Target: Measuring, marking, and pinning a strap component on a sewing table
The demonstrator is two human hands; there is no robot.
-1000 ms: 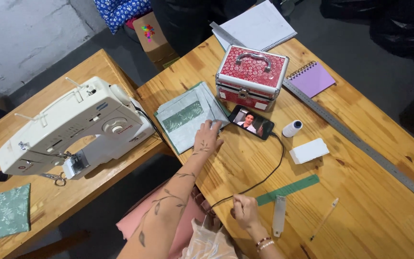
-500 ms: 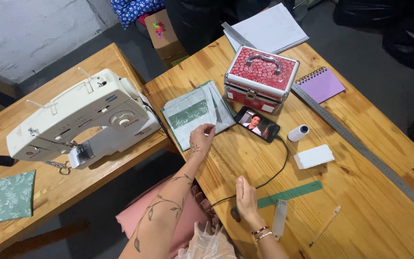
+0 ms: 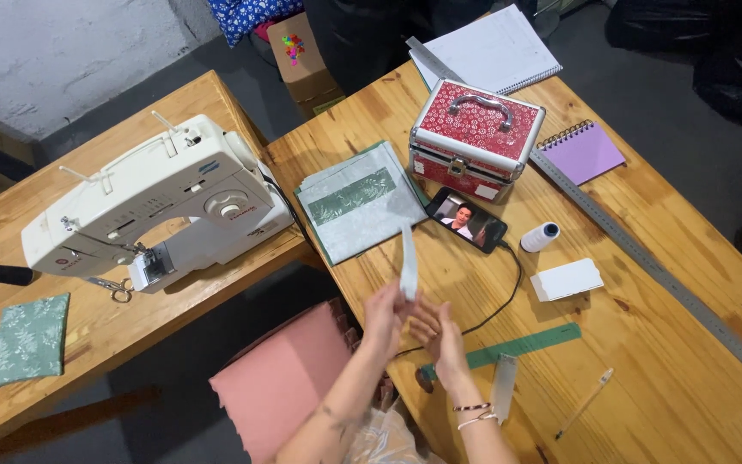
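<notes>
Near the lower middle of the frame, just over the near edge of the bench (image 3: 663,344), the left hand (image 3: 386,316) is pinched on a white strip (image 3: 408,260) that stands up. The right hand (image 3: 440,337) is beside it, fingers loose, holding nothing I can see. To the right of the hands lie a green strip (image 3: 517,347) and free bench surface; above them are the folded fabric (image 3: 358,202) and the phone (image 3: 467,220).

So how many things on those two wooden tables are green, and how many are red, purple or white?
Green: 3 - fabric square, patterned fabric on the paper stack, long strip
Red: 1 - small case
Purple: 1 - spiral notepad
White: 5 - sewing machine, big notebook, thread spool, flat block, strip held in the left hand
Total: 10
</notes>
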